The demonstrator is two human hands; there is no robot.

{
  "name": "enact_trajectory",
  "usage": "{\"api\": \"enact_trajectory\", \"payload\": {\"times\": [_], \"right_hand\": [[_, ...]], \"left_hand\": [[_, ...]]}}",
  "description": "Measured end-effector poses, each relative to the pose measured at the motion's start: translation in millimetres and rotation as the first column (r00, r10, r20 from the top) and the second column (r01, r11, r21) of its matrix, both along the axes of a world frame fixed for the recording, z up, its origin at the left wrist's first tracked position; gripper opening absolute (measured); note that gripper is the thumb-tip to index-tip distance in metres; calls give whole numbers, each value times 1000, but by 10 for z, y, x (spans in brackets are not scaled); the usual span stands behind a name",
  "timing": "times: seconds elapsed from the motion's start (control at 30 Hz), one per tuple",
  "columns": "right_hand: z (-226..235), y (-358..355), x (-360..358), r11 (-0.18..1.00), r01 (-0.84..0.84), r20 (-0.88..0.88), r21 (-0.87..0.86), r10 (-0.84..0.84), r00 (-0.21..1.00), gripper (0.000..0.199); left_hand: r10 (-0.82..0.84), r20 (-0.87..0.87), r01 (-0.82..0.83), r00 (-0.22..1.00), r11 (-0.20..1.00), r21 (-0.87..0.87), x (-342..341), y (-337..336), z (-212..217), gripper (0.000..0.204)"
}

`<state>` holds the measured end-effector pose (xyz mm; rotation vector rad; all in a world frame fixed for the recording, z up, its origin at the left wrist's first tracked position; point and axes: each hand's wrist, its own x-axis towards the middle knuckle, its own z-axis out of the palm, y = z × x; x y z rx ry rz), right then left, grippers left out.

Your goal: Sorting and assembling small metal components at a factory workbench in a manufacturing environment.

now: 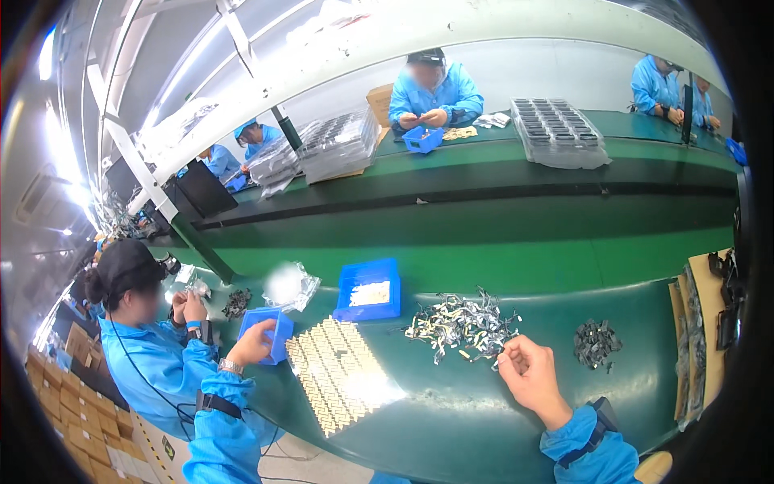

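My left hand (250, 344) is closed at the near-left side of a small blue plastic bin (280, 345), its fingers curled over the rim. Whatever is inside that bin is mostly hidden by the hand. On the right, my right hand (529, 376) is pinched, thumb against fingertips, beside a loose pile of small black, white and yellowish parts (463, 323). Anything between those fingertips is too small to name. Between my hands lies a flat sheet of small yellowish pieces set in rows (334, 375), glare on its right side.
A second blue bin (345, 300) holds pale pieces. A heap of small black parts (597, 344) sits right, near stacked cardboard sheets (695, 339). A co-worker (145, 339) sits close on my left, by a clear plastic bag (300, 289). Others work across the green bench (435, 242).
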<state>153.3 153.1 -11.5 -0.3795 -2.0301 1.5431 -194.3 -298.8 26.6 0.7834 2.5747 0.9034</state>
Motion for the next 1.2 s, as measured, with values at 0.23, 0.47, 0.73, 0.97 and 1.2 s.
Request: {"api": "enact_trajectory", "payload": {"times": [0.23,0.47,0.73,0.97,1.2], "right_hand": [[-33,11,-16,1000,-22,-5,-6,22,1000,12],[-56,-24,-22,999,-43,-28,-26,42,999,11],[-63,30,9,998,-56,-5,-13,55,998,11],[-72,25,7,999,-35,-4,-2,35,999,11],[-76,-33,52,931,-251,-253,-265,184,950,11]], "left_hand": [[-130,-424,46,896,978,-203,-89,75,-192,25],[27,-451,-129,892,972,-197,-50,-31,145,12],[68,-401,-14,914,990,137,110,276,605,9],[-406,-131,426,905,849,312,1374,1882,960,11],[-744,-120,721,657,574,387,1861,2814,435,13]]}}
